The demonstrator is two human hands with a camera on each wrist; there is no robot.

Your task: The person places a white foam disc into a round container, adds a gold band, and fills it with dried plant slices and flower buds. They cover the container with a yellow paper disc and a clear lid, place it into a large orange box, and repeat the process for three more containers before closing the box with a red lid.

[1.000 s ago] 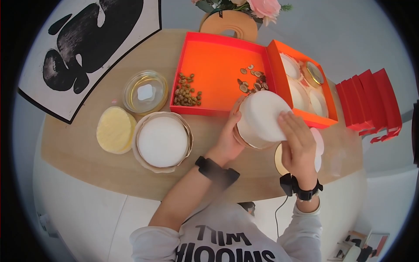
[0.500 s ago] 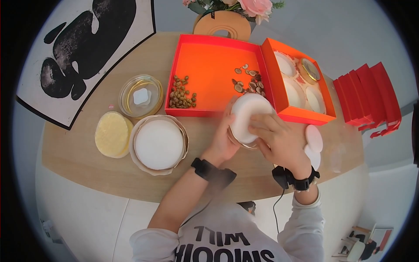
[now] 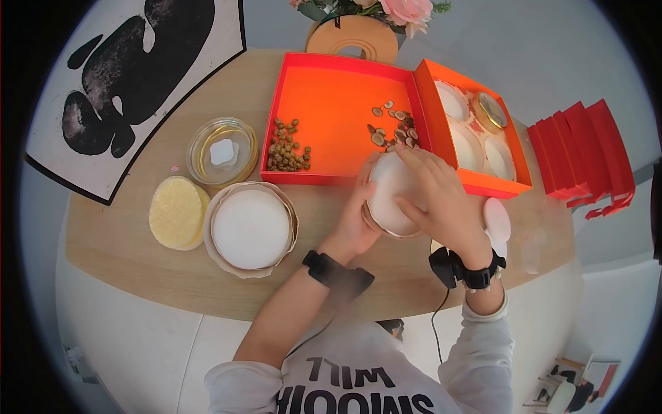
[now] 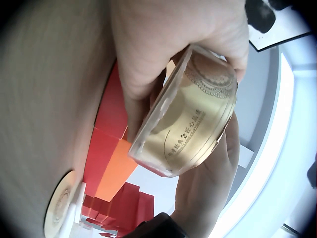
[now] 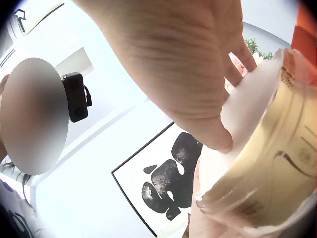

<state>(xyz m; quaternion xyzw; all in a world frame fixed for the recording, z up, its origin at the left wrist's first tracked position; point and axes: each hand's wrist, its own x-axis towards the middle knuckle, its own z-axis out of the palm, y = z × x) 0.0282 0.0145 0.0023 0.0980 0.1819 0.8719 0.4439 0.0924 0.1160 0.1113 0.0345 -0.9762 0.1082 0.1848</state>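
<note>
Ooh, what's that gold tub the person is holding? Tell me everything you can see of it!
The tub is short and round, and looks like clear plastic with a gold band around its wall. The band has dark patterns and small writing. At its top is a white, soft-looking pad. The tub is tilted and held off the table, near the open orange box. The left hand grips its side, while the right hand touches the white pad.

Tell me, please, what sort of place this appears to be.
Probably an indoor studio or showroom, though the pictures cannot settle which: a wooden table holds an open red box, with pink flowers behind it and a large framed picture nearby.
</note>
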